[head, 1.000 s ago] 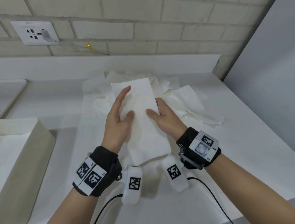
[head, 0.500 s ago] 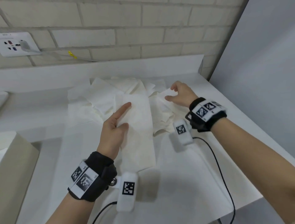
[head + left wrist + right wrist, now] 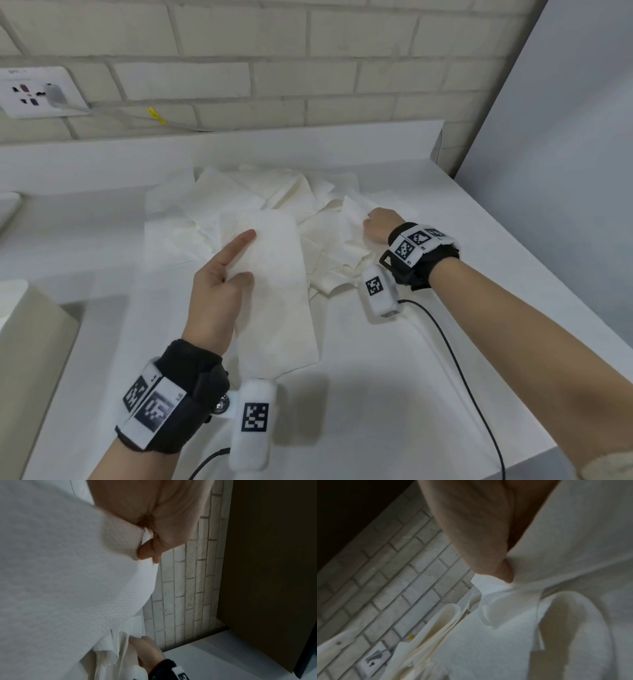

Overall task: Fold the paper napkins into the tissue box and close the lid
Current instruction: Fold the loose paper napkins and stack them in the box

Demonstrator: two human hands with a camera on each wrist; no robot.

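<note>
My left hand (image 3: 219,291) pinches the folded napkin (image 3: 274,291) mid-counter (image 3: 394,394); my right hand (image 3: 380,228) pinches a loose napkin (image 3: 352,212) from the pile (image 3: 274,192) near the back edge.

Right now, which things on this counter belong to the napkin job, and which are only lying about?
For the job:
- folded napkin, held in the left hand
- loose napkins at the back; the right hand pinches one
- tissue box, at the left edge

Only there:
- wall socket
- plugged cable with a yellow tag
</note>
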